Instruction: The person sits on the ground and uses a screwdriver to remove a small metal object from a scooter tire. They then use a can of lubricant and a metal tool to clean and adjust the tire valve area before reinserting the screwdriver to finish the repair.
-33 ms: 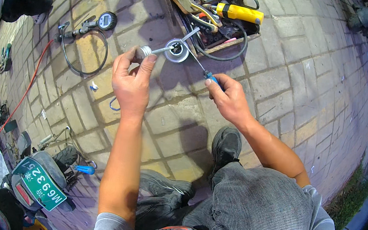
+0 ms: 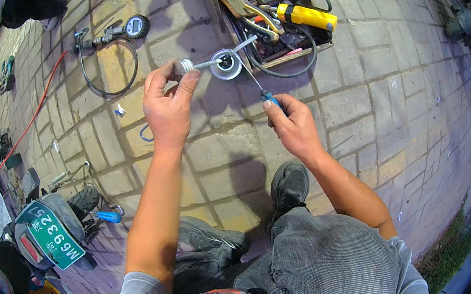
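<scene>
My left hand (image 2: 168, 105) pinches a ribbed silver screw cap (image 2: 185, 66) with a pale rod sticking out of it. The rod reaches right, into the mouth of an open round silver tin (image 2: 225, 73) with something dark inside. My right hand (image 2: 295, 125) is closed around a blue-handled tool (image 2: 267, 96), thumb on the handle. Its thin metal shaft slants up and left to the tin's right side. A narrow pale strip (image 2: 245, 43) crosses near the shaft's tip, above the tin's rim; how it is fixed I cannot tell.
Beyond the tin stands a toolbox (image 2: 283, 58) of pliers and loose tools, topped by a yellow cylindrical tool (image 2: 307, 17) and a black cable. A digital gauge (image 2: 137, 26) with a hose lies left. A red hose (image 2: 34, 114) crosses the paving. A vehicle with a green plate (image 2: 50, 234) is lower left.
</scene>
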Demonstrator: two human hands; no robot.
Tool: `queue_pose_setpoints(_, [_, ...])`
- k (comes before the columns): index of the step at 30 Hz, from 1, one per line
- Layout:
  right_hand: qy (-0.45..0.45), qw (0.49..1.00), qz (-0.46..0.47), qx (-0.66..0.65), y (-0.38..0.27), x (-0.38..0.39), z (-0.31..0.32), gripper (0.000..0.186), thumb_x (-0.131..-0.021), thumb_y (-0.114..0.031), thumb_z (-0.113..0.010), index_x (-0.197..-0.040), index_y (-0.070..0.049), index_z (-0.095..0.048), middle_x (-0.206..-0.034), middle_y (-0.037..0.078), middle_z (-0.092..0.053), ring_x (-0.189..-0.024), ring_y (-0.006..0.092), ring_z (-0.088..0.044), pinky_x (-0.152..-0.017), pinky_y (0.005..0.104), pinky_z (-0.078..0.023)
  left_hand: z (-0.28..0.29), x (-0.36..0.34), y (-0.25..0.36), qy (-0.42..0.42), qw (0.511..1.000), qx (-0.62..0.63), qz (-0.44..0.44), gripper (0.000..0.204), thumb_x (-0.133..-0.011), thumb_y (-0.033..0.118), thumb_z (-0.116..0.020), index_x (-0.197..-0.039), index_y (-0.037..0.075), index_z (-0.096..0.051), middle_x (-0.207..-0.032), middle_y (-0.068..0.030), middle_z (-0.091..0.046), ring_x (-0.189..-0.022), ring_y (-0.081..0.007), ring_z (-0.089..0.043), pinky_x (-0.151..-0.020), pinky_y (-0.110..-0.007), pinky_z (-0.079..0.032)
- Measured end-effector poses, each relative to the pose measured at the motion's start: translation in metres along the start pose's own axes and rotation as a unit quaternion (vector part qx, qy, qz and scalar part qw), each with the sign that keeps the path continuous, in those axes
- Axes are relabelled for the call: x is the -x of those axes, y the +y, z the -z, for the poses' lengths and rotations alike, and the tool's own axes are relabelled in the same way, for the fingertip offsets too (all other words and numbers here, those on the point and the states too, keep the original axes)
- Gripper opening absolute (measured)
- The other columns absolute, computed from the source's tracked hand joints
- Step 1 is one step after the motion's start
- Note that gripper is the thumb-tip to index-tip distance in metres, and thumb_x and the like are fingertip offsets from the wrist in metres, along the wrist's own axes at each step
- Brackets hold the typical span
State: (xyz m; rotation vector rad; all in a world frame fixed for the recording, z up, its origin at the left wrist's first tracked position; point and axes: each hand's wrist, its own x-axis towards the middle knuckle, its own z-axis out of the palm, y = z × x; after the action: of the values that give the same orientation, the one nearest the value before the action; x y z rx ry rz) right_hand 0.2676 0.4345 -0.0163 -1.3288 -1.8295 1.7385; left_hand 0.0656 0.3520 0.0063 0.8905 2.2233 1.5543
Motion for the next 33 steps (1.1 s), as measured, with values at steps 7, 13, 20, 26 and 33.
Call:
queue_pose_setpoints(7, [-0.027, 0.992, -0.063, -0.101, -0.012, 0.002, 0.007, 0.029, -0.091, -0.027, -0.057, -0.087, 0.001, -0.062, -0.066, 0.0, -0.056, -0.059, 0.006, -0.049, -0.052, 0.0232, -0.04, -0.002, 0.001, -0.008, 0.01, 0.999, 0.025, 0.021, 0.035, -0.082, 0.021, -0.071, -0.106, -0.004, -0.063, -0.094, -0.008, -0.064, -0.085, -0.0137, -0.058, -0.079, -0.026, -0.046])
queue_pose_setpoints(13, [-0.01, 0.989, -0.049, -0.137, -0.015, 0.001, 0.013, 0.027, -0.091, -0.025, -0.058, -0.092, 0.001, -0.059, -0.064, 0.0, -0.053, -0.054, 0.0049, -0.046, -0.047, 0.0222, -0.037, 0.0, 0.0, -0.008, -0.002, 1.0, 0.011, 0.018, 0.035, -0.083, 0.021, -0.071, -0.105, -0.004, -0.063, -0.092, -0.0076, -0.063, -0.083, -0.0138, -0.058, -0.078, -0.026, -0.046])
queue_pose_setpoints(20, [-0.055, 0.965, -0.083, -0.243, -0.025, 0.008, 0.01, 0.033, -0.089, -0.024, -0.063, -0.104, 0.001, -0.047, -0.068, 0.002, -0.051, -0.052, 0.0077, -0.049, -0.04, 0.0234, -0.037, 0.001, 0.001, -0.009, 0.005, 1.0, 0.023, 0.009, 0.033, -0.083, 0.02, -0.071, -0.105, -0.004, -0.063, -0.091, -0.0064, -0.063, -0.082, -0.0127, -0.057, -0.075, -0.025, -0.046])
queue_pose_setpoints(26, [-0.078, 0.951, -0.113, -0.277, -0.025, 0.009, 0.001, 0.028, -0.094, -0.028, -0.053, -0.084, -0.002, -0.053, -0.065, 0.003, -0.052, -0.05, 0.0108, -0.051, -0.042, 0.0256, -0.04, 0.007, 0.001, -0.007, 0.011, 0.999, 0.046, 0.023, 0.03, -0.085, 0.014, -0.068, -0.107, -0.004, -0.061, -0.092, -0.0065, -0.062, -0.081, -0.0113, -0.057, -0.074, -0.023, -0.046])
queue_pose_setpoints(33, [-0.098, 0.963, -0.109, -0.227, -0.019, 0.006, -0.001, 0.032, -0.095, -0.03, -0.049, -0.079, -0.003, -0.054, -0.063, 0.002, -0.051, -0.049, 0.0101, -0.049, -0.042, 0.0252, -0.04, 0.009, -0.001, 0.021, 0.006, 0.992, 0.127, -0.001, 0.032, -0.083, 0.012, -0.07, -0.108, -0.005, -0.059, -0.097, -0.0055, -0.058, -0.086, -0.0117, -0.056, -0.076, -0.024, -0.048])
